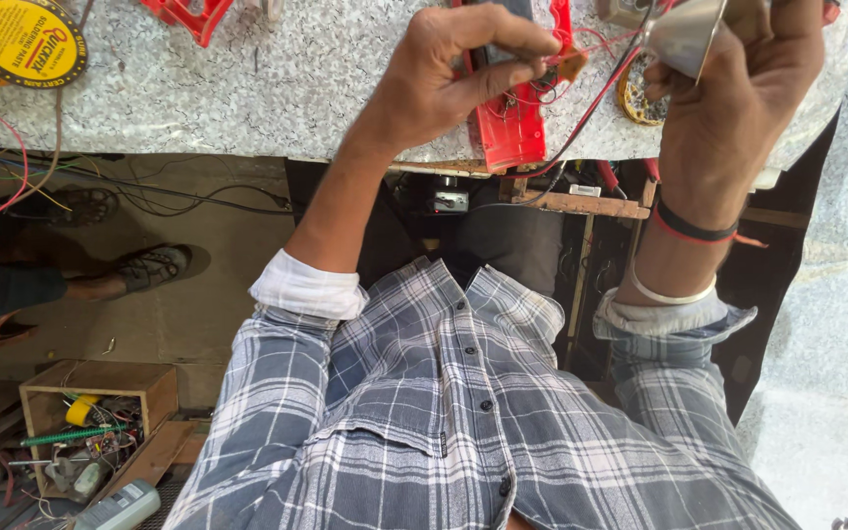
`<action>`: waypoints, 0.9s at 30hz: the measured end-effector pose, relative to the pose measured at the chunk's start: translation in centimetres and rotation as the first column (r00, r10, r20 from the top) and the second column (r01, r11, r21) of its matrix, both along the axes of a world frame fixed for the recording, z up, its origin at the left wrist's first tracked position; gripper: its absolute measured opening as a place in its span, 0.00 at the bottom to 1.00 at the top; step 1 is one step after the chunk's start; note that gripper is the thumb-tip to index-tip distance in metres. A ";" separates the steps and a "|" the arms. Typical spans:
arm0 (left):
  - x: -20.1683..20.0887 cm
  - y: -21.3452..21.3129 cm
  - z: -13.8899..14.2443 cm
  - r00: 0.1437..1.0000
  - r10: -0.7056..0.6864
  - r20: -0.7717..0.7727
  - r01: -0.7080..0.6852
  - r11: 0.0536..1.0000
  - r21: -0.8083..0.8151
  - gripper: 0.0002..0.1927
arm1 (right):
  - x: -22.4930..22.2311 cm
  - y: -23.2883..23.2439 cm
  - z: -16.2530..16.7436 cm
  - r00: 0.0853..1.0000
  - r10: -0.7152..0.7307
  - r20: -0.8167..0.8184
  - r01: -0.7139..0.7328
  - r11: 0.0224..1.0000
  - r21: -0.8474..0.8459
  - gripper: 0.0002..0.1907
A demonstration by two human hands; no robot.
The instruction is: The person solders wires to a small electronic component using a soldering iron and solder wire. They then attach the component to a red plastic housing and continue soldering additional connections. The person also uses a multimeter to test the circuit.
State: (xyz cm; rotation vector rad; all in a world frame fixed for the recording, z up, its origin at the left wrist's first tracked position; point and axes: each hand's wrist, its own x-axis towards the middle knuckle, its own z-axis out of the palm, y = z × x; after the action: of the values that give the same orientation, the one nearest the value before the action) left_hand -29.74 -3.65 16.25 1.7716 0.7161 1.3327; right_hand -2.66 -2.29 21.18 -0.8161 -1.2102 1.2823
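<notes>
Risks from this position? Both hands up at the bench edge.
1. The red casing overhangs the bench edge; a tug from the left hand could tip it off.
2. Thin red wires run taut toward the right hand, which holds a metal cone; pulling might snap a joint.

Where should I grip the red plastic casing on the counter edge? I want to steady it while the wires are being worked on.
Grip the red plastic casing by its long side walls near the end overhanging the speckled counter, coming from the near edge. That end looks bare; the far end is crowded by the left hand and red wires.
</notes>
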 end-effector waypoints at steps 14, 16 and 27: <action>-0.3 -4.2 -0.9 0.810 0.546 -0.214 -0.409 0.788 0.460 0.17 | -2.7 -5.4 -5.5 0.807 -0.266 0.528 0.069 0.930 0.362 0.11; -0.6 -4.4 -1.0 0.799 0.557 -0.227 -0.423 0.788 0.446 0.17 | -2.2 -5.7 -5.9 0.881 -0.234 0.411 0.124 0.953 0.278 0.08; -0.1 -3.4 -0.6 0.839 0.456 -0.297 -0.365 0.876 0.314 0.09 | -0.3 -7.5 -4.3 0.961 -0.141 0.239 0.146 0.989 -0.002 0.08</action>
State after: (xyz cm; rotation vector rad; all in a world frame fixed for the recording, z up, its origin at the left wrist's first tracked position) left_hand -29.85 -7.06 15.70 2.1834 1.2448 1.4325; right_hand -2.91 -9.77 16.85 -1.0765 -1.3029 1.1020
